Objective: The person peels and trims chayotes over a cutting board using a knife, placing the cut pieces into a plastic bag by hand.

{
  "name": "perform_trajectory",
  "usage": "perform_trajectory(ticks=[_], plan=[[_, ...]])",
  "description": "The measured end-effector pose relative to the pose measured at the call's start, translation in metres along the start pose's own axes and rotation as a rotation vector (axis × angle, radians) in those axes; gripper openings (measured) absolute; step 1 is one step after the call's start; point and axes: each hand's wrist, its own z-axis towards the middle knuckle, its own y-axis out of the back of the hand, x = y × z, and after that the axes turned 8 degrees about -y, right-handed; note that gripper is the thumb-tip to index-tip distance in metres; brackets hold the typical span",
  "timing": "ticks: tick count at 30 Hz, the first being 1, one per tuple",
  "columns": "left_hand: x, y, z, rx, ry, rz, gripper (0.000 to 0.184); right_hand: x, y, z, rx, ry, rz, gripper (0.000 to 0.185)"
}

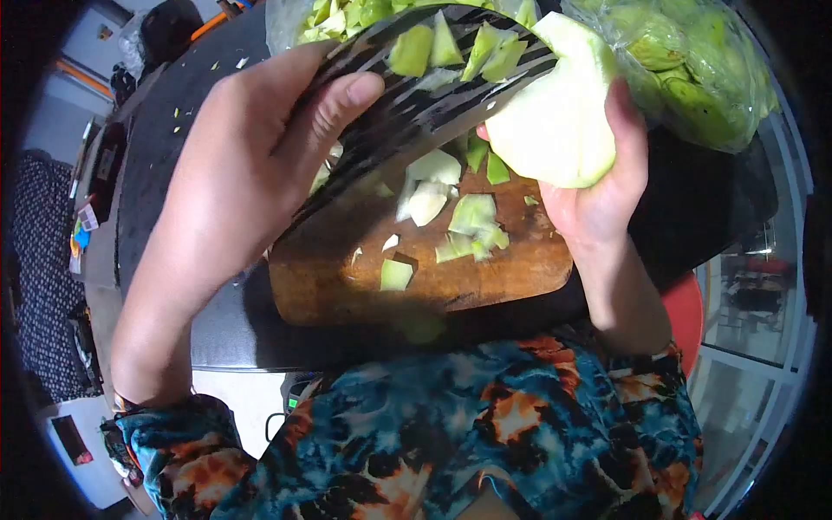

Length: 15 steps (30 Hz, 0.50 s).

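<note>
My left hand [260, 130] is closed, its thumb lying along a wide, dark, streaked knife [381, 113] that slants up to the right. Several green pieces [412, 49] cling to the blade. In my right hand [607, 195], palm up with fingers curled round it, rests a peeled, pale green chayote [559, 113], its left side close to the blade's edge. Beneath both hands lies a wooden cutting board [338, 295], partly hidden by the knife. Cut chunks [472, 217] and a squarish piece [396, 275] are scattered over it.
A clear plastic bag of whole green chayotes [702, 78] sits at the upper right. Behind the knife, another bag holds cut green pieces [355, 16]. The board stands on a black table [230, 334], with a red seat [685, 321] beyond its right edge. Small scraps dot the table's far left.
</note>
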Motion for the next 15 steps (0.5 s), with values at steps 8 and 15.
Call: perform_trajectory(ticks=[8,15], plan=[[-0.004,0.010,-0.003,-0.008,-0.031,0.023,0.035,0.012,-0.005,-0.002,-0.064,0.076,-0.315,0.055],[-0.001,-0.003,-0.005,0.020,0.031,-0.253,0.036,0.002,0.005,0.002,-0.016,0.243,-0.146,0.058]])
